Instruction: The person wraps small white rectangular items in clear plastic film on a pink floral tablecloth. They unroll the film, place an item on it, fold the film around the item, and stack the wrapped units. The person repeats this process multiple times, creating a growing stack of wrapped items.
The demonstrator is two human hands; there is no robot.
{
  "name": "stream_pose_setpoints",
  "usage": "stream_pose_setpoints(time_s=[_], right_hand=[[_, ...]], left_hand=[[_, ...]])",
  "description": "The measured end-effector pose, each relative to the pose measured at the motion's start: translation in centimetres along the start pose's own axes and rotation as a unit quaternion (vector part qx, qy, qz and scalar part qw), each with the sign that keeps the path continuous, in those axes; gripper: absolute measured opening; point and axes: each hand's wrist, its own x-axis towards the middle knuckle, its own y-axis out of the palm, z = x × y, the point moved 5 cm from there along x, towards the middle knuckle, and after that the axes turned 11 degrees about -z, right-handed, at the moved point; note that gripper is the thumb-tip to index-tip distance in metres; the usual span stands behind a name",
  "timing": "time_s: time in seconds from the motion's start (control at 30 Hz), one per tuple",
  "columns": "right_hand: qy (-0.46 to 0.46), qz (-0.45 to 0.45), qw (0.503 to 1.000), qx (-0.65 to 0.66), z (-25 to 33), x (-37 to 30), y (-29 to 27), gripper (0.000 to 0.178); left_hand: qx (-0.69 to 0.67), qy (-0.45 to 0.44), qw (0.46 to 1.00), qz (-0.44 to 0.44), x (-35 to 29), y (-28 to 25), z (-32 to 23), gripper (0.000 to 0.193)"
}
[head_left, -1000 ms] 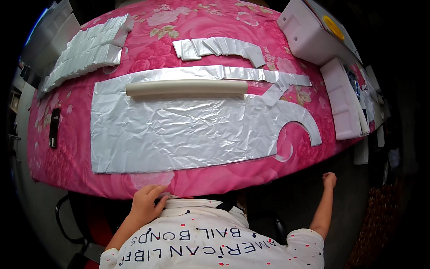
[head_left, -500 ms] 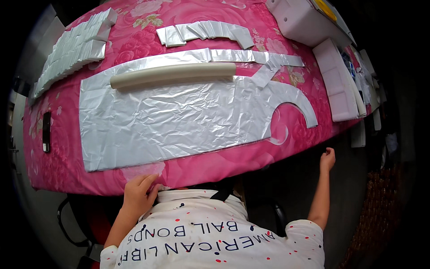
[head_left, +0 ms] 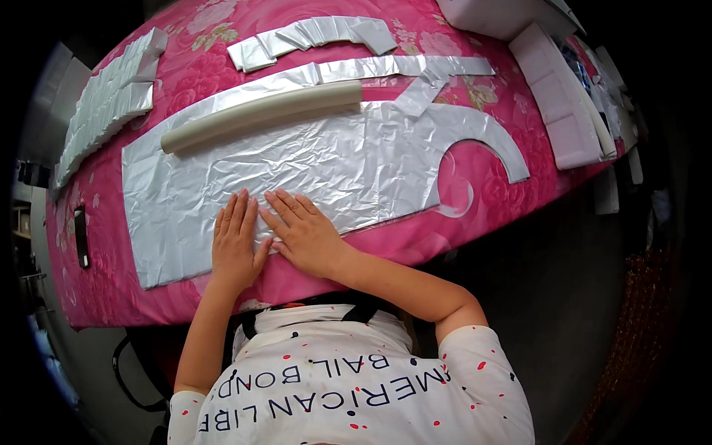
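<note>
A stack of silvery-white plastic bags (head_left: pixel 185 200), wrinkled and shiny, lies flat on the table, with strap-like handles curving out at its right end. My left hand (head_left: pixel 237 241) rests on the near edge of the stack, fingers stretched out. Close beside it, my right hand (head_left: pixel 304 233) lies flat on the same plastic, its fingers slightly spread. Neither hand grips anything. Across the far part of the bags sits a long beige roller tube (head_left: pixel 259 117), beyond both hands. A short folded strip of plastic (head_left: pixel 423 93) lies across the handles.
Small folded bags are fanned in a row (head_left: pixel 311 33) at the back and in stacked rows (head_left: pixel 107 104) at the left. A black phone-like object (head_left: pixel 81 237) lies at the left edge. White foam boxes (head_left: pixel 560 104) stand at the right of the pink flowered tablecloth (head_left: pixel 356 278).
My right hand has come in from beyond the table's right edge onto the bags. My left hand has moved forward from the near edge and flattened on them. The view has shifted slightly.
</note>
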Motion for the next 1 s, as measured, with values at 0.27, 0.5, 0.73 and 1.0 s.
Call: stream_pose_setpoints(time_s=[0.27,0.5,0.73,1.0], right_hand=[[0.07,-0.073,0.966,-0.237,-14.0,-2.2,-10.0,0.045],[0.239,-0.143,0.891,-0.359,-26.5,-9.6,-22.6,0.038],[0.513,-0.067,0.787,-0.337,-25.6,-8.7,-26.7,0.045],[0.224,-0.137,0.907,-0.329,-19.5,-5.2,-23.6,0.026]], left_hand=[[0.002,0.004,1.0,0.023,0.1,-0.7,-0.6,0.065],[-0.041,0.058,0.997,-0.039,6.1,-2.3,2.3,0.06],[0.069,0.087,0.985,-0.136,14.7,0.2,4.6,0.055],[-0.056,0.111,0.991,0.045,13.9,0.4,-0.1,0.049]])
